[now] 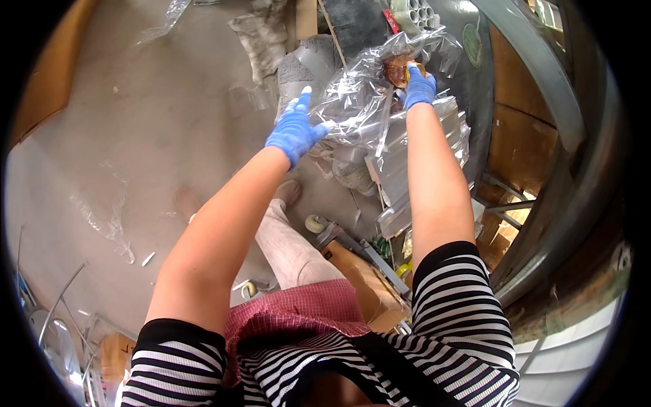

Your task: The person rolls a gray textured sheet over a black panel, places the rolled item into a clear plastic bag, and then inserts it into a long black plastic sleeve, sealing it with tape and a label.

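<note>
Currently right hand (420, 88) grips brown item (396, 70); left hand (296, 131) splayed beside plastic (354, 102).

At 1 o'clock we can't ID the brown thing (397, 71) in the R hand (420, 88) — film (352, 102) partly veils it. Tube bundle (415, 15), approx. 1 too, is cut by the top edge — cardboard (42, 74) at 10, by the dark rim.

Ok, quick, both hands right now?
Left gloved hand: open, spread beside the clear plastic film.
Right gloved hand: curled at a brown-orange item; whether it's gripping cannot be told.
</note>
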`<action>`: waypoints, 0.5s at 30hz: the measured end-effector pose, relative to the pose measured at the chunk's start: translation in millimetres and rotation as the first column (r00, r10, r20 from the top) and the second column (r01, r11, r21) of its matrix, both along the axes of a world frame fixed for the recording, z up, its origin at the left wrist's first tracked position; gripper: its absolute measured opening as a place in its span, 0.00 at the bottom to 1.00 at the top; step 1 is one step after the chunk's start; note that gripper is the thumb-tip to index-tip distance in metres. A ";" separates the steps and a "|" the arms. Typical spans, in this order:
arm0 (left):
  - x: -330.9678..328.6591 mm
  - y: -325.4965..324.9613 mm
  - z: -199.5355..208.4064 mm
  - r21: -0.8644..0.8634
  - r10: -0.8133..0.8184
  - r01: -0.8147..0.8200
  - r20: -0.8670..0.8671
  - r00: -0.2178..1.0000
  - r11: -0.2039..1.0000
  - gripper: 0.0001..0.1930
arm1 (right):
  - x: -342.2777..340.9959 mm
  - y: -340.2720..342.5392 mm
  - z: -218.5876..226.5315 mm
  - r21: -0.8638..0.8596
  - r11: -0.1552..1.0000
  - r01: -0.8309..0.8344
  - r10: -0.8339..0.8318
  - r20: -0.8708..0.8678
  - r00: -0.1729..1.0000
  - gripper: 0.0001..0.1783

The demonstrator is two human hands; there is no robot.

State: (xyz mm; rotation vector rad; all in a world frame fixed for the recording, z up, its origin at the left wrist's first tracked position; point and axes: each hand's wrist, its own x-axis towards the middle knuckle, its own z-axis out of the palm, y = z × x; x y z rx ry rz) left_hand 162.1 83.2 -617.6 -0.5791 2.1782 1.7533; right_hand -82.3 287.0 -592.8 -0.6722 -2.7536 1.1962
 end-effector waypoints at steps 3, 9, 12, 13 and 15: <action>-22.5 6.8 -16.8 0.063 -0.077 0.072 0.077 0.994 0.995 0.38 | -12.2 -2.8 2.3 -0.189 0.982 -0.001 0.011 0.052 0.999 0.34; -14.0 8.5 -34.4 0.017 -0.092 0.091 0.083 0.992 0.996 0.25 | 0.1 -91.0 43.2 -0.171 0.874 -0.456 0.393 -0.303 0.868 0.22; -7.6 10.4 -41.6 0.177 -0.026 0.015 0.062 0.998 0.984 0.25 | -57.8 -116.1 7.2 0.172 0.852 -0.495 0.519 -0.149 0.842 0.35; -6.3 7.1 -35.8 0.172 -0.028 0.017 0.062 0.998 0.985 0.25 | -63.9 -120.6 3.4 0.168 0.854 -0.493 0.517 -0.152 0.842 0.35; 6.7 -0.1 -8.9 0.155 -0.047 0.031 0.105 0.993 0.987 0.23 | -69.0 -128.7 5.8 0.525 0.708 -0.471 0.515 0.072 0.854 0.40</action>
